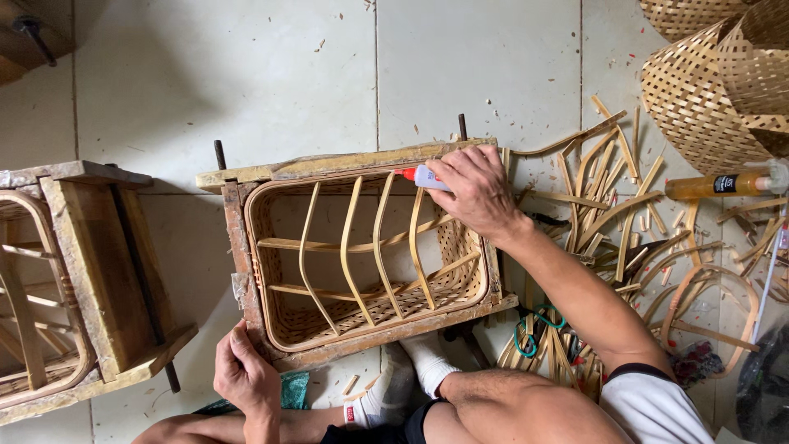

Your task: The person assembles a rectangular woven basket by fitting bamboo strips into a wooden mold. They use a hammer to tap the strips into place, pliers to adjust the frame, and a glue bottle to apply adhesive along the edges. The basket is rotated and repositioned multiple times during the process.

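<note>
At the far left sits a second wooden frame (99, 271) with a bent basket rim inside it. It is just beside the main one, and no hand touches it.

Next comes the left hand (245, 376). Its fingers are curled and press on the near left corner of the wooden frame (329, 164), which lies on the pale tiled floor (246, 74).

Inside this frame sits a woven bamboo basket (370, 255). Thin bent strips cross over its open top.

Two feet in white socks (407, 374) rest against the near side of the frame.

The right hand (477, 191) is at the far right corner of the basket. It is closed around a small glue bottle (424, 176) with a red tip. The tip points left and touches the far rim of the basket.

Right of the arm lies a messy pile of bamboo strips (608, 214). Further right a yellow bottle (723, 183) lies on its side. Woven baskets (707, 90) are stacked in the top right corner.
</note>
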The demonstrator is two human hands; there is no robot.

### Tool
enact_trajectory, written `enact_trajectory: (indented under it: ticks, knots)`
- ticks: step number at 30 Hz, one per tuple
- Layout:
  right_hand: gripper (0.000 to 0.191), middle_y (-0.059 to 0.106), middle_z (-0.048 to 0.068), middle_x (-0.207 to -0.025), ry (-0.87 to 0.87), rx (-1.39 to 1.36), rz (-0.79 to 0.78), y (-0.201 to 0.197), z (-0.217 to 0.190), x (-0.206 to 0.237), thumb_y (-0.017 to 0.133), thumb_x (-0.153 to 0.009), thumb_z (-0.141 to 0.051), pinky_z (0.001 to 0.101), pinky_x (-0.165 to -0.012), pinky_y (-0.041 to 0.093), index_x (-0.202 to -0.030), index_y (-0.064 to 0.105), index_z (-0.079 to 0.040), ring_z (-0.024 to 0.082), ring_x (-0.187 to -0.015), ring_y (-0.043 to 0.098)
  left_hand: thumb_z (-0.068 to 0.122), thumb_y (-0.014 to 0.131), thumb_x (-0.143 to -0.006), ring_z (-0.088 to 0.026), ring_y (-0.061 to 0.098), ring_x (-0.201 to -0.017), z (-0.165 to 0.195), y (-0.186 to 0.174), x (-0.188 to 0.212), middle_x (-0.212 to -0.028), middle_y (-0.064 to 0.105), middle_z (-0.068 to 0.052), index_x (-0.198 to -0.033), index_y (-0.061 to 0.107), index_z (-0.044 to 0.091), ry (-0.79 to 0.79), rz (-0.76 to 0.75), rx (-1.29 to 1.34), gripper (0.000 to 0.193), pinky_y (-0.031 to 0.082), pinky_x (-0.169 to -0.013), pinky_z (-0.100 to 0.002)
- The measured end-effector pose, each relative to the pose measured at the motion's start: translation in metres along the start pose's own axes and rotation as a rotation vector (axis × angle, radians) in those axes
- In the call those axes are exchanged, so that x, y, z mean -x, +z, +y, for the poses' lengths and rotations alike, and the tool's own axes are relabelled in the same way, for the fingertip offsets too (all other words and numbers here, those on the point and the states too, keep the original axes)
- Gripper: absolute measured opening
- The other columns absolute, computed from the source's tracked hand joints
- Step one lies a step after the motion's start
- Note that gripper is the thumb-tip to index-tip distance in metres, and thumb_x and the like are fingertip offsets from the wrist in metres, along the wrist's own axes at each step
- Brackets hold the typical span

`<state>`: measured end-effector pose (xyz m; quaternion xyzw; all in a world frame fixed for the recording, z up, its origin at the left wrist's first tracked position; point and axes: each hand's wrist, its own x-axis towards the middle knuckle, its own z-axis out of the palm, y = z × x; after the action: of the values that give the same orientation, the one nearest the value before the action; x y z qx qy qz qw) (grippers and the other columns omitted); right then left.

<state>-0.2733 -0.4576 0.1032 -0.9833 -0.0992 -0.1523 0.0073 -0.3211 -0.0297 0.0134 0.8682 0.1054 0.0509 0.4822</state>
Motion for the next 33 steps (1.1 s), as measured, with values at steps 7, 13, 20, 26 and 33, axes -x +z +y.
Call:
enact_trajectory:
  ticks: [7, 13, 20, 26, 33]
  knots:
    - [0.042, 0.066, 0.002, -0.100, -0.001, 0.019, 0.011, -0.004, 0.000, 0.002, 0.089, -0.084, -0.029, 0.0380, -0.090, 0.041, -0.117, 0.074, -0.008, 0.018, -0.094, 0.058, 0.023, 0.052, -0.120, -0.010, 0.065, -0.088, -0.003, 0.005, 0.004, -0.102, 0.073, -0.007, -0.119, 0.073, 0.001, 0.035, -0.010, 0.086, 0.031, 0.053, -0.079, -0.024]
    - [0.040, 0.066, 0.001, -0.099, 0.003, 0.040, 0.009, 0.001, -0.001, 0.004, 0.089, -0.085, -0.026, 0.0375, -0.091, 0.040, -0.119, 0.074, -0.008, 0.017, -0.093, 0.058, 0.025, 0.051, -0.119, -0.011, 0.064, -0.087, -0.004, 0.005, 0.007, -0.101, 0.073, -0.007, -0.119, 0.073, 0.001, 0.008, -0.014, 0.052, 0.032, 0.053, -0.078, -0.025]
    - [0.039, 0.068, 0.002, -0.102, 0.022, 0.074, -0.011, -0.003, 0.022, 0.024, 0.087, -0.087, -0.025, 0.0377, -0.094, 0.039, -0.119, 0.073, -0.008, 0.016, -0.094, 0.058, 0.026, 0.052, -0.120, -0.011, 0.064, -0.085, -0.008, 0.006, 0.012, -0.098, 0.073, -0.007, -0.119, 0.073, 0.000, -0.016, 0.007, 0.025, 0.033, 0.052, -0.076, -0.026]
    - [0.040, 0.068, 0.002, -0.103, 0.078, 0.006, 0.001, -0.014, 0.040, 0.045, 0.087, -0.087, -0.028, 0.0399, -0.095, 0.038, -0.118, 0.073, -0.008, 0.018, -0.095, 0.058, 0.026, 0.053, -0.122, -0.012, 0.066, -0.083, -0.009, 0.011, 0.017, -0.096, 0.073, -0.009, -0.119, 0.073, -0.002, -0.051, 0.024, -0.017, 0.035, 0.053, -0.071, -0.026]
    - [0.039, 0.068, 0.001, -0.103, 0.081, 0.026, -0.012, -0.007, 0.042, 0.050, 0.086, -0.088, -0.023, 0.0394, -0.094, 0.039, -0.121, 0.072, -0.007, 0.018, -0.097, 0.058, 0.030, 0.051, -0.121, -0.014, 0.069, -0.080, 0.000, 0.015, 0.023, -0.092, 0.073, -0.012, -0.120, 0.071, -0.005, -0.156, -0.011, 0.056, 0.040, 0.055, -0.067, -0.026]
